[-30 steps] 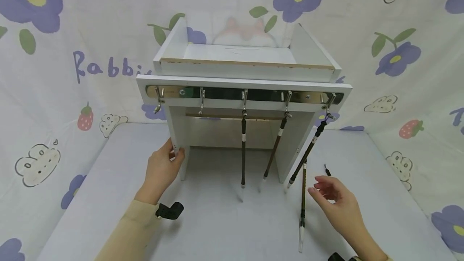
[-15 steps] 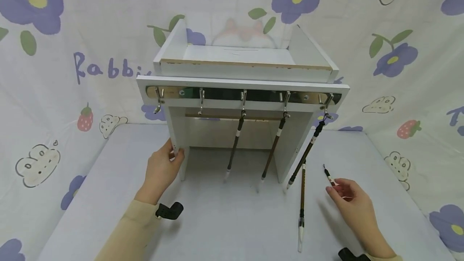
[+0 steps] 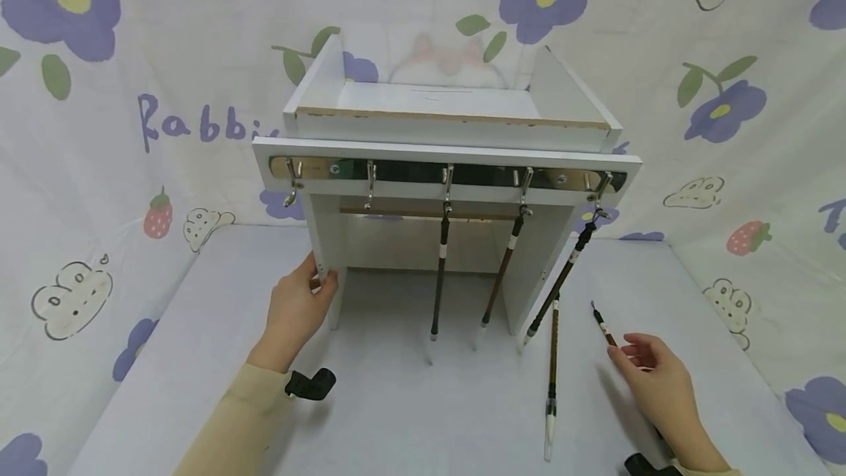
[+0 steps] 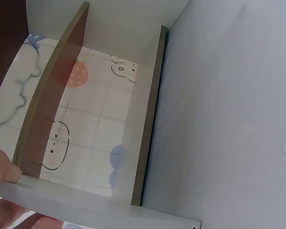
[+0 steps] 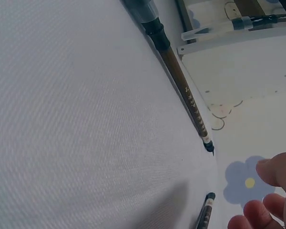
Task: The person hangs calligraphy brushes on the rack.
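Observation:
A white wooden rack (image 3: 449, 134) carries a metal strip of hooks along its front. My left hand (image 3: 297, 307) grips the rack's left side panel (image 4: 86, 200), thumb on one face and fingers on the other. Three capped writing brushes hang from the middle and right hooks: one dark brush (image 3: 439, 278), one brown brush (image 3: 502, 270) and one brush at the far right (image 3: 562, 281). My right hand (image 3: 661, 384) hovers over a brush (image 3: 603, 325) lying on the table, partly hidden by the hand. In the right wrist view, thumb and fingers are apart with nothing between them.
Another capped brush (image 5: 183, 88) lies on the white table (image 3: 423, 417), left of my right hand. Two left hooks (image 3: 370, 182) bear nothing. A patterned cloth (image 3: 727, 167) hangs behind and beside the rack.
My right hand has moved right and nearer to me along the lying brush. The middle hanging brush has swung left and partly back. My left hand keeps its grip on the rack.

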A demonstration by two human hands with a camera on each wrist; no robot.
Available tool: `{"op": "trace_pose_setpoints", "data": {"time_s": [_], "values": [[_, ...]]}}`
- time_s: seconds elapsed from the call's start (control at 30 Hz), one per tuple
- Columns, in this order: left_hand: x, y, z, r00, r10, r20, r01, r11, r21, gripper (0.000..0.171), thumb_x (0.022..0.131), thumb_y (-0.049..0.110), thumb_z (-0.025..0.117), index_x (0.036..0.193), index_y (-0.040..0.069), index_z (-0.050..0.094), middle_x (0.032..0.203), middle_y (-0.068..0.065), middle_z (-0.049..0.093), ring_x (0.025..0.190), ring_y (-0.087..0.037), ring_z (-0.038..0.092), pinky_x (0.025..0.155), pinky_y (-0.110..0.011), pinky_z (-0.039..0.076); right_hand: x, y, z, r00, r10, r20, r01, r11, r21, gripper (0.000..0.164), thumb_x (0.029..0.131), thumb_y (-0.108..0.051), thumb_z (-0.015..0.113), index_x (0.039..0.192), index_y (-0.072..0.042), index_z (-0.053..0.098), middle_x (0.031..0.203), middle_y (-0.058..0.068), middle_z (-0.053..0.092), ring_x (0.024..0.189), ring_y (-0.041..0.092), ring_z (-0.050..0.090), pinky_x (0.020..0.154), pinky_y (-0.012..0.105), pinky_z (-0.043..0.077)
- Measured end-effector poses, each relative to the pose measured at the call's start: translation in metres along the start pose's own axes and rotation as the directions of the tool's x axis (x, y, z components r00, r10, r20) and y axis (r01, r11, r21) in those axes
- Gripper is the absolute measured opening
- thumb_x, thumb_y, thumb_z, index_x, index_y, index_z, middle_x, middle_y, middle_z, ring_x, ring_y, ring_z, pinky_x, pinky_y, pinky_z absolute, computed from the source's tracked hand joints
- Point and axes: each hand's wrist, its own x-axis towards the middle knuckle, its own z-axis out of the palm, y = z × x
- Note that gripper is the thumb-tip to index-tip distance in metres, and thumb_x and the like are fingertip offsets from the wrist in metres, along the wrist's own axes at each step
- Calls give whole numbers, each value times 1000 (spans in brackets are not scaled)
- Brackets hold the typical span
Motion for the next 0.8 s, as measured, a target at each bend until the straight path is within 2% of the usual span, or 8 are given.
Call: {"op": "trace_pose_setpoints", "data": {"time_s": [0.1, 0.27, 0.37, 0.6, 0.8], "values": [[0, 0, 0, 1000, -9, 7, 10, 1000, -6, 43, 97, 21, 55, 139, 10, 50, 124, -20, 62, 102, -37, 65, 75, -49, 56, -1, 3, 0, 999, 37, 1, -37, 999, -11, 46, 89, -36, 70, 118, -2, 61, 99, 13, 68, 80, 6, 57, 62, 13, 44], [0, 1, 1, 1000, -12, 20, 13, 1000, -16, 47, 98, 24, 54, 142, 10, 47, 125, -20, 61, 103, -38, 65, 75, -49, 56, -1, 8, 1, 994, 104, 28, -104, 994, -22, 51, 89, -40, 69, 119, 0, 60, 103, 16, 66, 89, 22, 60, 60, 16, 44], [0, 1, 0, 1000, -9, 18, 10, 1000, -14, 47, 98, 24, 53, 143, 10, 47, 125, -20, 61, 103, -38, 65, 74, -49, 56, -1, 10, 3, 989, 139, 54, -139, 990, -14, 53, 89, -42, 68, 121, 0, 59, 104, 17, 65, 92, 27, 60, 58, 19, 45], [1, -1, -1, 1000, -7, 15, 8, 1000, -17, 45, 98, 24, 53, 141, 11, 48, 124, -21, 62, 103, -38, 65, 73, -48, 57, 1, 10, 9, 975, 202, 88, -200, 979, -29, 55, 89, -42, 67, 122, 1, 56, 104, 17, 64, 92, 28, 59, 56, 21, 47], [1, -3, -2, 1000, -5, 15, 6, 1000, -25, 47, 98, 23, 54, 142, 10, 46, 124, -21, 61, 103, -37, 65, 74, -48, 57, 2, 11, 16, 978, 191, 90, -188, 982, -32, 45, 90, -29, 68, 120, 2, 57, 101, 16, 65, 88, 25, 59, 55, 19, 46]]}}
